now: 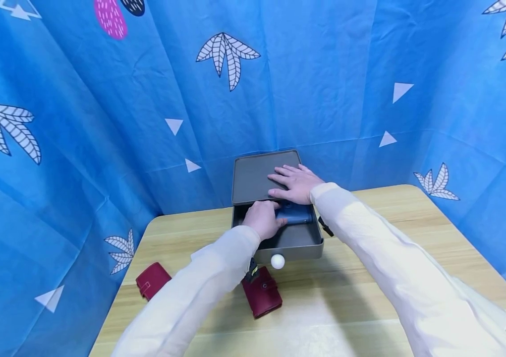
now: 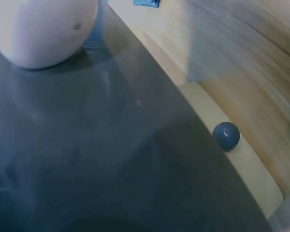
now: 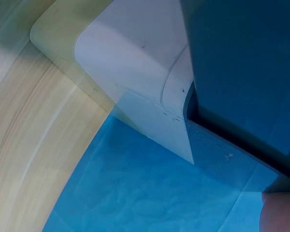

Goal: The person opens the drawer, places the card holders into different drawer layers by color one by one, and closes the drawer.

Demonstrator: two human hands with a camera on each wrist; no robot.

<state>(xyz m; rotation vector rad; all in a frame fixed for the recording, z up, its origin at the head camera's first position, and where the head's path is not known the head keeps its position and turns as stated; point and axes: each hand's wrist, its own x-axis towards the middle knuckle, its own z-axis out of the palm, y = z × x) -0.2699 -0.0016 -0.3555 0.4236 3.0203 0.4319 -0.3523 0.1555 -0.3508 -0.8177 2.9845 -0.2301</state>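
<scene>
A small grey drawer unit [image 1: 259, 171] stands on the table with its drawer [image 1: 299, 239] pulled out toward me. My left hand [image 1: 262, 218] reaches into the drawer. Its thumb and fingers are at the left end of a dark blue wallet [image 1: 298, 214] and grip it there; part of the wallet lies hidden below the unit's top. My right hand [image 1: 295, 183] rests on that top with its fingers spread. A round white knob [image 1: 277, 261] sticks out from the drawer front. In the left wrist view the knob [image 2: 227, 136] looks dark.
One dark red wallet [image 1: 262, 292] lies on the wooden table [image 1: 346, 302] just in front of the drawer, partly under my left forearm. Another red wallet [image 1: 153, 280] is farther left. A blue patterned curtain [image 1: 324, 89] hangs close behind the unit and along both sides.
</scene>
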